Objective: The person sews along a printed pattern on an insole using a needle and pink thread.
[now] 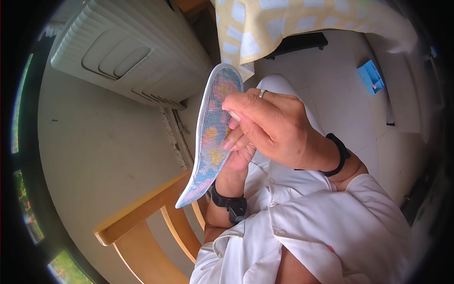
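A cross-stitched insole [212,142] with pink, yellow and blue flowers and a white edge stands on its side in front of me. My left hand [241,152] holds it from beneath and behind, with much of that hand hidden by the insole and my other hand. Over the insole's upper part, my right hand [273,124], with a ring on one finger, pinches a thin needle [215,110] between thumb and forefinger. The needle lies across the stitched face; whether its tip is in the mesh I cannot tell.
A wooden chair back [142,209] rises at lower left. A pale ribbed appliance casing [142,53] stands at upper left by the wall. A yellow-and-white checked cloth [255,32] hangs at the top. On the floor at right sits a blue compartmented tray [370,76].
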{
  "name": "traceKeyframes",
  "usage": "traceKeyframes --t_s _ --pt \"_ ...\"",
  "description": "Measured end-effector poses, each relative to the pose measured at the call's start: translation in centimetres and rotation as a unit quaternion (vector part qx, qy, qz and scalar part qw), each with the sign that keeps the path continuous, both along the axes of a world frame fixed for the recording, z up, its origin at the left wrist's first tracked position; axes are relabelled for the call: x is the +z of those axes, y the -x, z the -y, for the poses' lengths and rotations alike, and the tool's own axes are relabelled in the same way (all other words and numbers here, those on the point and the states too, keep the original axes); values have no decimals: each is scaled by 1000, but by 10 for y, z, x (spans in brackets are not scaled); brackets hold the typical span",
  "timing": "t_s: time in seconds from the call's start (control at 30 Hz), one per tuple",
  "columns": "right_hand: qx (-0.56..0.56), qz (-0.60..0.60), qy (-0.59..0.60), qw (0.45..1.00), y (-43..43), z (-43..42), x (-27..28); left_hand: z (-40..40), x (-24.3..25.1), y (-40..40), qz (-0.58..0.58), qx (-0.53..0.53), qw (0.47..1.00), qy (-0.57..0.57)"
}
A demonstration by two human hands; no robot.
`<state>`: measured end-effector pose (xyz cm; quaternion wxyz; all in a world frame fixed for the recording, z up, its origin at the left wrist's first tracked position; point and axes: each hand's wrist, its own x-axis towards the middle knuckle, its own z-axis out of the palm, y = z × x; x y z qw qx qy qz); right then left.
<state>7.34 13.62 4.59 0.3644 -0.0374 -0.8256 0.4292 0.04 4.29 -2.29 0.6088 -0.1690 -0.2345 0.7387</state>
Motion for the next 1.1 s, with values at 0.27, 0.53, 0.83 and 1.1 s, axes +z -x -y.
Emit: traceKeyframes --t_s 0.27,0.53,0.83,1.1 --pt "-3 -6 -4 1000 0 -1 -3 0 -4 -1 -4 -3 1000 3" --pt "-8 -1 -5 1000 0 -1 -1 -3 -14 1 -27 -5 1000 9" --pt "-2 17 -24 1000 -5 -14 0 -7 -18 23 -330 92 930 131" --pt "69 159 238 956 -1 -27 -16 -6 13 34 -601 216 695 331"
